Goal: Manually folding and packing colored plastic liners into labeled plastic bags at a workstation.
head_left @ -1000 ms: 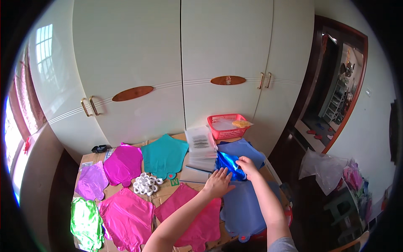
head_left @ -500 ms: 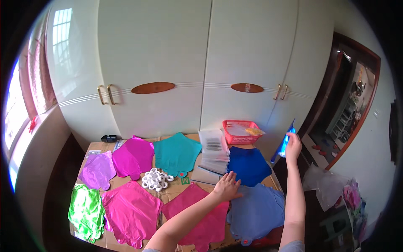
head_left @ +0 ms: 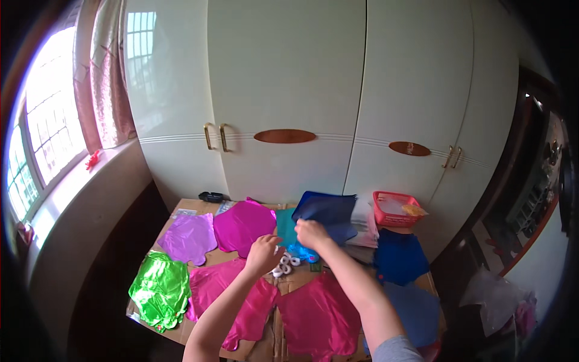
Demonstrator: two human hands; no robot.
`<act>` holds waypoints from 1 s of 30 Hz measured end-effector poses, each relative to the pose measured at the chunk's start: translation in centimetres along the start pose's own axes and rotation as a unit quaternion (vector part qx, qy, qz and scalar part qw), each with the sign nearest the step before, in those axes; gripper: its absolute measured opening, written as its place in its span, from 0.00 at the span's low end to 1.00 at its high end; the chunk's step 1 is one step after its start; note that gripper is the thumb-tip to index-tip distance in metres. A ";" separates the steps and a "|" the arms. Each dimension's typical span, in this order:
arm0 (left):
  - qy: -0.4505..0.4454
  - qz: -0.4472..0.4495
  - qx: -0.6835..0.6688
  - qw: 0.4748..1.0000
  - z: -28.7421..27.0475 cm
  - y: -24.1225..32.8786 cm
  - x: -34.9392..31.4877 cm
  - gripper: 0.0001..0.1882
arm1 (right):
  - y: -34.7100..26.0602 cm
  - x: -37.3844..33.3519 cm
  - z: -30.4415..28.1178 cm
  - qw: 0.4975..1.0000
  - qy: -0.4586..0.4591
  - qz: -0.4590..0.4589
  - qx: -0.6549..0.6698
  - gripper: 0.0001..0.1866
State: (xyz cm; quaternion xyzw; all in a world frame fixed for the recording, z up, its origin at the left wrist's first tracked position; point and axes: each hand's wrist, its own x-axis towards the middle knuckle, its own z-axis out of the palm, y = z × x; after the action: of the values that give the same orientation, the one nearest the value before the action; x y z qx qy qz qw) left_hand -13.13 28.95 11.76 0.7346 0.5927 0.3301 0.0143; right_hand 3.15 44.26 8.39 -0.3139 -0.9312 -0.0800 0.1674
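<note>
Dark blue foil balloon sheet (head_left: 325, 211) | your right hand (head_left: 312, 233) pinches its lower edge, lifted | your left hand (head_left: 263, 254) open beside white tape rings (head_left: 284, 265), just below grip

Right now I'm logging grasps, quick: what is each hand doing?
Left hand: fingers curled, over the white rings; holding anything cannot be told.
Right hand: closed on the dark blue foil balloon.

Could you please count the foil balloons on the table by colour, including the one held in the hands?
Pink/magenta: 3
Blue: 3
Lilac: 1
Green: 1
Teal: 1
Total: 9
</note>
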 end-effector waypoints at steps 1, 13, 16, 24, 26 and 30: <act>0.006 -0.015 -0.003 1.000 -0.7 -1.3 -0.3 0.17 | -0.9 0.4 0.9 0.999 -0.041 -0.010 -0.003 0.12; -0.040 -0.026 0.042 0.998 -0.6 -6.8 -0.8 0.19 | -5.1 1.3 2.9 0.970 -0.036 0.185 0.154 0.08; -0.073 -0.030 0.049 0.996 0.5 -6.4 0.8 0.17 | -4.1 0.7 2.7 0.945 -0.012 0.238 0.224 0.09; -0.159 -0.007 0.024 0.987 5.3 -6.8 5.3 0.13 | -2.4 0.1 3.9 0.907 0.035 0.280 0.313 0.17; -0.201 -0.039 0.020 0.979 6.3 -7.3 6.2 0.13 | -2.2 -0.2 3.7 0.886 0.045 0.298 0.353 0.18; -0.174 0.081 0.019 0.981 9.0 -11.4 6.5 0.13 | -1.0 0.1 3.8 0.807 0.086 0.332 0.480 0.17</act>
State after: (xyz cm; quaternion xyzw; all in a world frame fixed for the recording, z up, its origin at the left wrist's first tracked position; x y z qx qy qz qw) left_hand -17.91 41.38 3.05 0.8264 0.5258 0.1864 0.0764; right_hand 1.47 44.46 4.79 -0.4752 -0.6713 0.4113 0.3930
